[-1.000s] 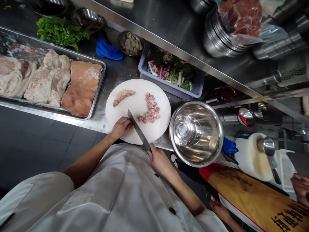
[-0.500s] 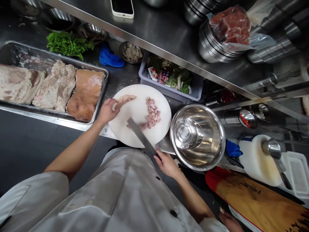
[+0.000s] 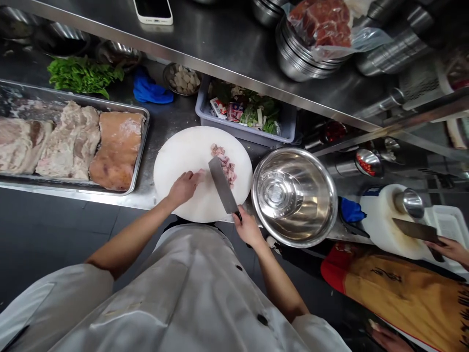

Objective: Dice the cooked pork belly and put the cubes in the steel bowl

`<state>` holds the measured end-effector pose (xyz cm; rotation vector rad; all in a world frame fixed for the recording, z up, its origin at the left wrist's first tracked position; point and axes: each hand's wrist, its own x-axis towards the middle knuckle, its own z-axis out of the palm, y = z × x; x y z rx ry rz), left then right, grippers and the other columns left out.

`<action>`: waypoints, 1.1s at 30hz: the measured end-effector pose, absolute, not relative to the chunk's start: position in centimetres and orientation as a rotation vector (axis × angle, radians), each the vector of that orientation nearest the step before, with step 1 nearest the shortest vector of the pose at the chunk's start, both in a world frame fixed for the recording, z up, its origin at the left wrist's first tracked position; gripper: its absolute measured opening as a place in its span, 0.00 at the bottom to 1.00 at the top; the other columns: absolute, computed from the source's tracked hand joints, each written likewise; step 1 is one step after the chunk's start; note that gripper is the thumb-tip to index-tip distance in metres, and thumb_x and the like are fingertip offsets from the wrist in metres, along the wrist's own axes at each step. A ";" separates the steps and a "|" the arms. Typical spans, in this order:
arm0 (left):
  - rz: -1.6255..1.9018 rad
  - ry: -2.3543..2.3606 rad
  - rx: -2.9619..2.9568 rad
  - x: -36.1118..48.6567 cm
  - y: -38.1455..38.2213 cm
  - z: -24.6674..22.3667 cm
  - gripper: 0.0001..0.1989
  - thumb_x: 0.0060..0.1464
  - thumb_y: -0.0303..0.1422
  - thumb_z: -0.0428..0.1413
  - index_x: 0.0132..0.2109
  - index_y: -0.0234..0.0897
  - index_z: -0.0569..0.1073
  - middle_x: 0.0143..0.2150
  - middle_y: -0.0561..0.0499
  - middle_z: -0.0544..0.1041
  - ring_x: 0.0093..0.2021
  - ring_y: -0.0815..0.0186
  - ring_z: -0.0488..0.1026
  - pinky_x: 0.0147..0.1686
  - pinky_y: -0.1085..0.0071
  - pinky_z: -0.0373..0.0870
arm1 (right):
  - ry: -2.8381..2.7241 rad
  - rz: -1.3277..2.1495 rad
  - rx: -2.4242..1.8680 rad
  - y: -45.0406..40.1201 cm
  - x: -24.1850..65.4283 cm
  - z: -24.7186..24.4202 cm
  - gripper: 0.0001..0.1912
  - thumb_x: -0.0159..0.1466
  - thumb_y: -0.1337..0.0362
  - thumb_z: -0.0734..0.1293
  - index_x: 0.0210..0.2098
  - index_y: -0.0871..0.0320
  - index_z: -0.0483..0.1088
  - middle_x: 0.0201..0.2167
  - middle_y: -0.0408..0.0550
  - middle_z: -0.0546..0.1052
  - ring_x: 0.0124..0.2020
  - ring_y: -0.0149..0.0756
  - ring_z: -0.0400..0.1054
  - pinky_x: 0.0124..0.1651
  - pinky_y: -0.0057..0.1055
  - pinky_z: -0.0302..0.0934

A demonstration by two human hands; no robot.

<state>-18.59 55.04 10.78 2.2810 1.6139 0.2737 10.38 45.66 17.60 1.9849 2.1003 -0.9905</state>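
With my right hand (image 3: 247, 227) I'm gripping the cleaver (image 3: 223, 188) by its handle, fingers wrapping closed around it just off the near right edge of the board (image 3: 172, 151). The blade is slanting in over the board, its far end beside the chopped meat (image 3: 230, 174). That angle, I judge, is leaving my wrist free while putting the flat of the blade against or close to the pieces; whether it is touching them I cannot tell.

My left hand (image 3: 183, 188) is hovering or resting over the near left part of the board, palm down, fingers bent and pressed together rather than spread. A small pale piece (image 3: 201, 173) is showing at the fingertips; blur is hiding whether I'm pinching it or only touching it. The fingers are pointing towards the blade but lying apart from it, probably for safety.

The meat is lying in a loose heap on the right half of the board, seemingly gathered there so the left half is giving me working room. The big bowl (image 3: 308, 215) is standing just right of the board, within easy reach of my right hand. The tray (image 3: 140, 155) of slabs (image 3: 116, 146) is sitting left of the board, and the bin (image 3: 249, 133) is sitting behind it, both near enough to spare long reaches. Well to the right, a co-worker's hand (image 3: 452, 252) is holding another knife (image 3: 412, 228).
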 end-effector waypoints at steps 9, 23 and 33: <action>0.558 1.471 2.331 -18.6 56.9 9.7 0.08 0.58 0.29 0.53 0.44 0.37 0.75 0.41 0.43 0.73 0.43 0.58 0.72 0.46 0.61 0.73 | 2.080 -0.749 1.657 45.7 9.0 24.5 0.18 0.76 0.61 0.54 0.61 0.59 0.60 0.36 0.54 0.80 0.37 0.48 0.77 0.36 0.33 0.61; 0.793 1.459 2.314 -18.8 55.5 9.3 0.11 0.58 0.27 0.52 0.48 0.37 0.74 0.46 0.42 0.74 0.47 0.57 0.71 0.49 0.59 0.73 | 2.238 -0.876 1.561 54.9 4.5 20.9 0.24 0.76 0.61 0.54 0.69 0.61 0.51 0.51 0.61 0.78 0.47 0.48 0.75 0.46 0.35 0.62; 0.695 1.416 2.255 -18.7 55.0 8.8 0.11 0.59 0.25 0.49 0.41 0.40 0.75 0.40 0.46 0.76 0.44 0.60 0.73 0.49 0.61 0.73 | 2.261 -0.982 1.503 53.3 3.8 20.7 0.23 0.75 0.64 0.55 0.66 0.64 0.55 0.53 0.63 0.76 0.49 0.46 0.73 0.49 0.34 0.61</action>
